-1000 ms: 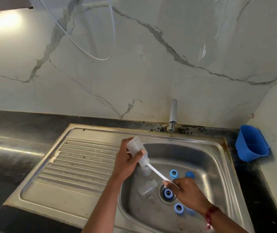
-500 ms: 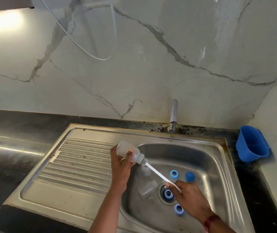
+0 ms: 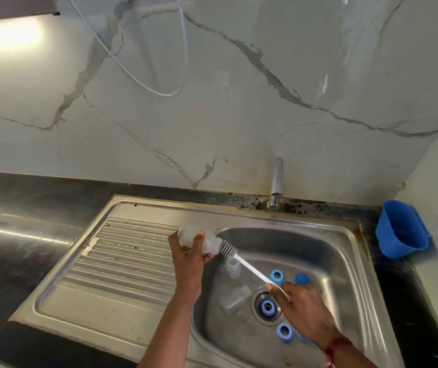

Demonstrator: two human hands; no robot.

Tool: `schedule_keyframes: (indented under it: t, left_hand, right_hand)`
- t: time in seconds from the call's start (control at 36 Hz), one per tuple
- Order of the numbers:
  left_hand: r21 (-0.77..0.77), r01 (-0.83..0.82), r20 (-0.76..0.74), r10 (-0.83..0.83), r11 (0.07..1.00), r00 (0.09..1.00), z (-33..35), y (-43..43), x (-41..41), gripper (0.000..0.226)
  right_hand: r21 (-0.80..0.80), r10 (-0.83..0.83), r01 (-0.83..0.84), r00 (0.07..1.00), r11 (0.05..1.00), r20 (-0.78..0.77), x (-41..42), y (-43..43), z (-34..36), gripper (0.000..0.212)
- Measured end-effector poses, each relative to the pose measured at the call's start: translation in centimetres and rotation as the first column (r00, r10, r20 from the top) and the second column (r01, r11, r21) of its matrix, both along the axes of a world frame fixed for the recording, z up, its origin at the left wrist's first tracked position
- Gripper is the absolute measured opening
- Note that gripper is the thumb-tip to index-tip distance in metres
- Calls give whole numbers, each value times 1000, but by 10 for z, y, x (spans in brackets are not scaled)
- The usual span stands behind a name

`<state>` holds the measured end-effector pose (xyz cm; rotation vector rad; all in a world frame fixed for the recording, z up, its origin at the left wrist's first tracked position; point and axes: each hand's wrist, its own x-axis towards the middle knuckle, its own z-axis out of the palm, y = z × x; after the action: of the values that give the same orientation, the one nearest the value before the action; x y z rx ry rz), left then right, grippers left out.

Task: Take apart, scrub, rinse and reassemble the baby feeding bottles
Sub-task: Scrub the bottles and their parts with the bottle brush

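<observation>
Head view: the left hand (image 3: 190, 258) curls round a clear bottle (image 3: 187, 232), held on its side above the sink (image 3: 106, 309), at the basin's left edge. The right hand (image 3: 305, 306) pinches the white brush (image 3: 249, 268) by its handle, bristles at the bottle's mouth. Blue rings (image 3: 276, 276) lie in the basin below.

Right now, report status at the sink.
Left hand grips bottle. Right hand holds brush, bristles at bottle mouth. Blue rings loose in sink, none obstructing.
</observation>
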<state>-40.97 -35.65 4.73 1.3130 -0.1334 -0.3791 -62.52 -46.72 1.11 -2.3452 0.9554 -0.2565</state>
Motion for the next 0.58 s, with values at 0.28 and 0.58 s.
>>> schedule_keyframes:
  t: [0.28, 0.58]
  left_hand:
    - [-16, 27, 38, -26, 1000, 999, -4, 2, 3, 37]
    - [0, 3, 54, -3, 1000, 999, -2, 0, 0, 40]
  right_hand:
    - [83, 108, -106, 994, 991, -25, -2, -2, -3, 53]
    - [150, 41, -57, 993, 987, 108, 3, -9, -16, 56]
